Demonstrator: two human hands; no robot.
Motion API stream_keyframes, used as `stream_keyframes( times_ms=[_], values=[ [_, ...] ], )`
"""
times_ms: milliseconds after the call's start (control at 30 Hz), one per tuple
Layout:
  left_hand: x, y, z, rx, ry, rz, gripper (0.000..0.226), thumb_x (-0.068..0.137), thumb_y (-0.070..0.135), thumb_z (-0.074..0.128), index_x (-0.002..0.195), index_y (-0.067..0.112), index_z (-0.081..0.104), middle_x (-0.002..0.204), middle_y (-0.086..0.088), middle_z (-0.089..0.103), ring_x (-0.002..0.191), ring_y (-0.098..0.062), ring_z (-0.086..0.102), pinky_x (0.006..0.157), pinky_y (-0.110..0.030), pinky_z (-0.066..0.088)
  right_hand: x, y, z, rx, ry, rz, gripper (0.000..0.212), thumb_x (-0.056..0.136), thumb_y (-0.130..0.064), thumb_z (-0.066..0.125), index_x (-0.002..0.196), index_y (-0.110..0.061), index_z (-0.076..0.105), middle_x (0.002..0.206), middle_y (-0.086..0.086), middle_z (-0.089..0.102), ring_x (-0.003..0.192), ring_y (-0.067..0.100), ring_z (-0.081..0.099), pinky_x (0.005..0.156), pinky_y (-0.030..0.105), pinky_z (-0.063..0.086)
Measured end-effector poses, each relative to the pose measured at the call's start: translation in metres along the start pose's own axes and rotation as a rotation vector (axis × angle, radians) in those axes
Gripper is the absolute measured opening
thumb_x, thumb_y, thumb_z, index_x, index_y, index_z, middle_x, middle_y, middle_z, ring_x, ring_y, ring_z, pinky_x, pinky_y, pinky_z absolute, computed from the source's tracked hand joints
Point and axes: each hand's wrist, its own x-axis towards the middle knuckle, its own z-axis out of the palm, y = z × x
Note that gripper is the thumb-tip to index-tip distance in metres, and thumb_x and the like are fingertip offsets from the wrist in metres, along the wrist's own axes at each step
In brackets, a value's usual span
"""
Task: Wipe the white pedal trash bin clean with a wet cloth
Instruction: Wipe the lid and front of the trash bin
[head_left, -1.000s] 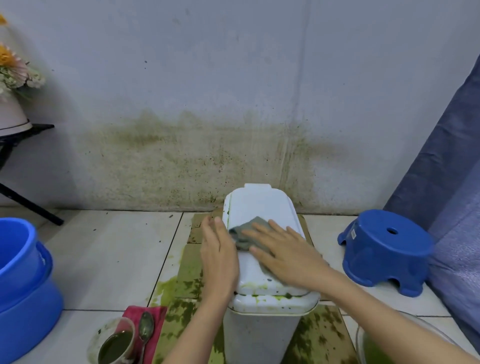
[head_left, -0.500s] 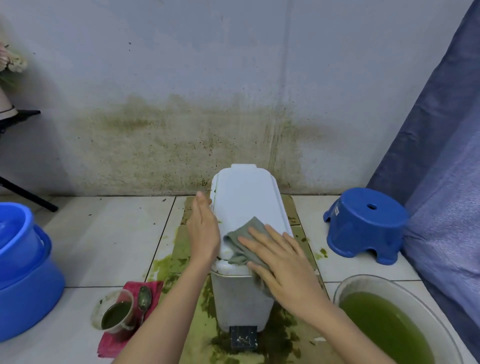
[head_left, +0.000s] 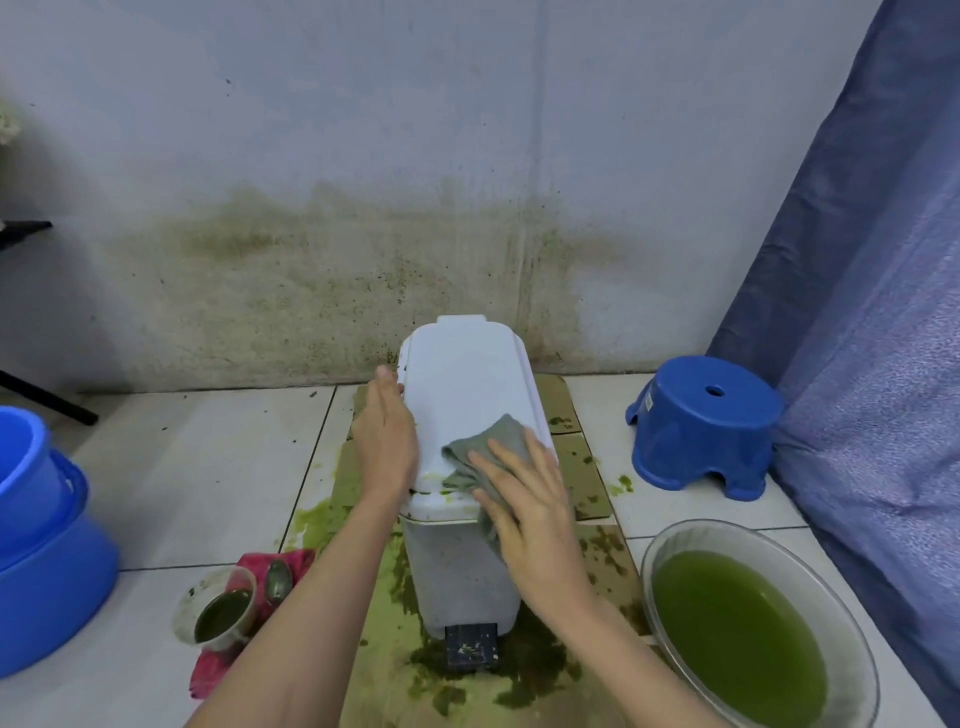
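Observation:
The white pedal trash bin (head_left: 462, 374) stands on stained cardboard near the wall, lid closed, with green smears along the lid's front edge and specks on its front wall. Its black pedal (head_left: 471, 643) sticks out at the bottom. A grey-green wet cloth (head_left: 485, 452) lies on the front right part of the lid and hangs over the edge. My right hand (head_left: 530, 514) presses flat on the cloth with straight fingers. My left hand (head_left: 385, 436) rests flat against the lid's left side, steadying the bin.
A glass bowl of green water (head_left: 748, 639) sits at the right front. A blue stool (head_left: 701, 421) stands right of the bin, blue curtain behind it. Stacked blue basins (head_left: 36, 540) are at the left. A cup of green paste (head_left: 221, 613) and spoon lie on a red cloth.
The view has pulled back and lowered, showing the bin's front and pedal. My right hand slid the cloth from the lid's middle toward its front right edge. My left hand stayed on the left side.

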Motion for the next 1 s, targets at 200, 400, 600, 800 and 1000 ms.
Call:
stream_keyframes(
  times_ms=[200, 400, 600, 800, 1000],
  values=[
    [0.01, 0.015, -0.014, -0.393, 0.034, -0.247, 0.041, 0.102, 0.041, 0.025, 0.117, 0.018, 0.055, 0.123, -0.004, 0.06, 0.107, -0.015, 0.056, 0.09, -0.03, 0.041, 0.081, -0.033, 0.003, 0.133, -0.406, 0.199, 0.05, 0.101, -0.043, 0.031, 0.143, -0.017, 0.039, 0.145, 0.0, 0.044, 0.137, 0.018, 0.033, 0.11, 0.028, 0.022],
    [-0.046, 0.038, 0.004, 0.541, -0.201, 0.337, 0.037, 0.099, 0.029, 0.031, 0.099, 0.01, 0.062, 0.111, -0.004, 0.057, 0.108, -0.02, 0.051, 0.085, -0.033, 0.035, 0.107, 0.006, -0.055, 0.43, 0.019, 0.595, 0.043, 0.102, -0.037, 0.029, 0.125, -0.013, 0.056, 0.129, 0.003, 0.057, 0.106, 0.011, 0.049, 0.085, 0.026, 0.037],
    [-0.051, 0.021, -0.006, 1.026, -0.382, 0.275, 0.068, 0.1, 0.051, 0.015, 0.152, 0.009, 0.008, 0.16, -0.007, 0.005, 0.147, -0.019, 0.002, 0.118, -0.038, 0.002, 0.089, 0.001, -0.009, 0.317, -0.173, 0.546, 0.041, 0.103, -0.028, 0.025, 0.112, -0.005, 0.058, 0.13, 0.009, 0.053, 0.137, 0.02, 0.032, 0.095, 0.032, 0.034],
    [-0.008, 0.015, -0.034, 0.979, -0.436, 0.186, 0.053, 0.094, 0.046, 0.033, 0.143, 0.026, 0.028, 0.139, -0.013, 0.03, 0.129, -0.03, 0.019, 0.108, -0.042, 0.02, 0.087, 0.018, 0.006, -0.106, -0.272, 0.373, 0.032, 0.102, -0.032, 0.026, 0.117, -0.018, 0.05, 0.145, 0.003, 0.039, 0.144, 0.016, 0.012, 0.102, 0.035, 0.031],
    [0.015, 0.047, 0.001, 1.088, -0.37, 0.062, 0.044, 0.1, 0.024, 0.033, 0.139, 0.005, 0.032, 0.141, -0.02, 0.029, 0.13, -0.033, 0.029, 0.105, -0.037, 0.028, 0.106, 0.013, 0.01, -0.38, -0.305, 0.334, 0.049, 0.101, -0.037, 0.03, 0.145, -0.018, 0.031, 0.152, 0.002, 0.026, 0.14, 0.023, 0.018, 0.108, 0.037, 0.029]
  ],
)
